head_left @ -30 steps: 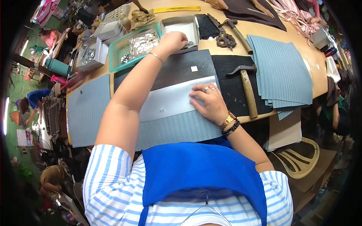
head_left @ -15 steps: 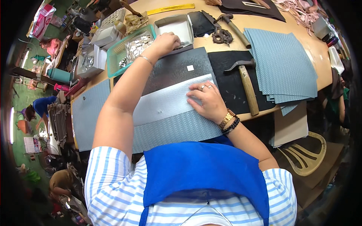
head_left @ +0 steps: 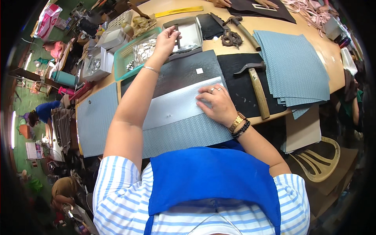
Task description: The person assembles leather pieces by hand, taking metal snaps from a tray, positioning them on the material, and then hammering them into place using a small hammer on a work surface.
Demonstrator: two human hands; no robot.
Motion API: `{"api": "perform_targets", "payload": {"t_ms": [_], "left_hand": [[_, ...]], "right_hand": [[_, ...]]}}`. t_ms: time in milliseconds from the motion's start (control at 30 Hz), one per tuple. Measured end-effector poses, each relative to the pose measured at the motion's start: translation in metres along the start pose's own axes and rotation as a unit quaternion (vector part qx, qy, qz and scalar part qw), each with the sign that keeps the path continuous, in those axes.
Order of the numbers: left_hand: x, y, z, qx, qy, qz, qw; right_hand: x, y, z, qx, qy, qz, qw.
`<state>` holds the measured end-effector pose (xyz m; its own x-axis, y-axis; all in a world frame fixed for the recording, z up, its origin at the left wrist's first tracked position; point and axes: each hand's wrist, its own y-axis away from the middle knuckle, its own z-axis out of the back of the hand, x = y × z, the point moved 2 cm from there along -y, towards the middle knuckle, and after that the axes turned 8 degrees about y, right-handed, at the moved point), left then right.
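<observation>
My left hand [head_left: 167, 40] pinches a slim dark metal rod [head_left: 177, 38], held upright over a shallow white box [head_left: 191, 29]. It looks like a hand punch, though its tip is too small to make out. Below, my right hand [head_left: 216, 105] rests with fingers apart on a light blue sheet [head_left: 172, 109], whose near part is woven-textured. The sheet's far strip is smooth and pale and lies over a dark grey board [head_left: 182, 74]. A small white square [head_left: 199, 71] sits on that board. To the right, a wooden-handled hammer [head_left: 258, 92] lies on a black mat [head_left: 237, 86].
A green basket [head_left: 120, 58] of small pale pieces stands left of the white box. A second hammer [head_left: 244, 32], a coiled dark object [head_left: 231, 39] and a yellow ruler [head_left: 179, 11] lie farther back. Blue textured sheets [head_left: 295, 68] are stacked right. Another person's hands [head_left: 266, 3] work at the far edge.
My left hand has lifted slightly out of the white box with the dark rod now showing in its fingers. The right hand stays on the sheet.
</observation>
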<state>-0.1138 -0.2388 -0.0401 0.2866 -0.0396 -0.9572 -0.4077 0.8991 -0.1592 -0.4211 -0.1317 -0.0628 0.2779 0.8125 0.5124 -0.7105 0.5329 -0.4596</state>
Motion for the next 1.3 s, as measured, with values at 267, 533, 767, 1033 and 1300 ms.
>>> {"api": "perform_targets", "payload": {"t_ms": [267, 533, 767, 1033, 1300], "left_hand": [[-0.02, 0.063, -0.021, 0.008, 0.176, 0.073, 0.982], [-0.012, 0.113, -0.043, 0.017, 0.137, -0.046, 0.989], [-0.008, 0.119, -0.049, -0.009, 0.077, -0.074, 0.994], [-0.006, 0.123, -0.051, -0.011, 0.075, -0.09, 0.993], [-0.008, 0.131, -0.054, -0.013, 0.043, -0.096, 0.994]], "right_hand": [[-0.006, 0.001, -0.003, -0.002, -0.004, 0.0, 1.0], [-0.007, 0.002, -0.003, 0.003, -0.009, 0.002, 1.0], [-0.006, 0.003, -0.005, 0.006, 0.004, -0.001, 1.0], [-0.006, 0.002, -0.005, 0.009, 0.004, -0.002, 1.0], [-0.008, 0.004, 0.032, -0.084, 0.102, 0.003, 0.991]]}}
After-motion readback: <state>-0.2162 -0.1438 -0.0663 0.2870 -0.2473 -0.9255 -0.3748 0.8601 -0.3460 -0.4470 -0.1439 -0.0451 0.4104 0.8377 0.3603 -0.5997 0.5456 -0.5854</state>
